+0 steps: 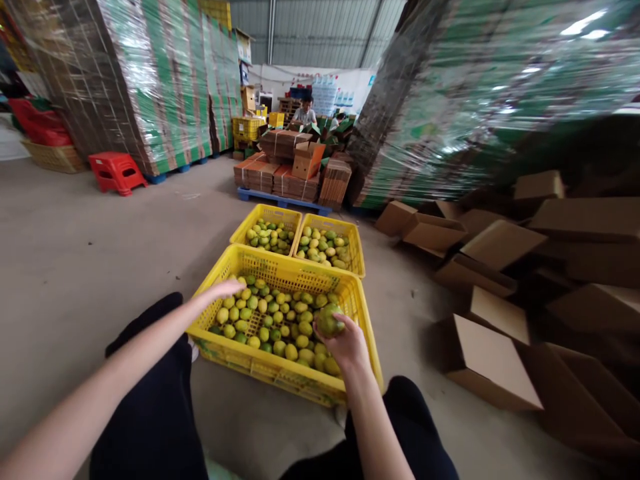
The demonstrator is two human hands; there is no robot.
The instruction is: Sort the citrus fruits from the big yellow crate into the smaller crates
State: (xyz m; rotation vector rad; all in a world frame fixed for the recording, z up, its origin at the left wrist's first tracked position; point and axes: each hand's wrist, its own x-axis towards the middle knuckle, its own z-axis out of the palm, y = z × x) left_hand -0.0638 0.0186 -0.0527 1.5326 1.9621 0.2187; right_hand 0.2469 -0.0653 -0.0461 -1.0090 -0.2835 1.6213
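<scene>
Spanning the nearest yellow crate [270,375], the left hand [227,288] hangs at ten o'clock, its grip unclear from here; the right hand [347,341], at three, cups a green fruit [329,321]. Handling single fruit seems underway; next, I'd say, calls for steady fingers.

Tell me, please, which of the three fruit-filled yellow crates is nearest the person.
The front crate, beneath the right hand; the rear-left crate and rear-right crate stand beyond it.

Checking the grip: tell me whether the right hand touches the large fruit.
Touching: the head view shows the right hand cupped around the large fruit from below.
</scene>
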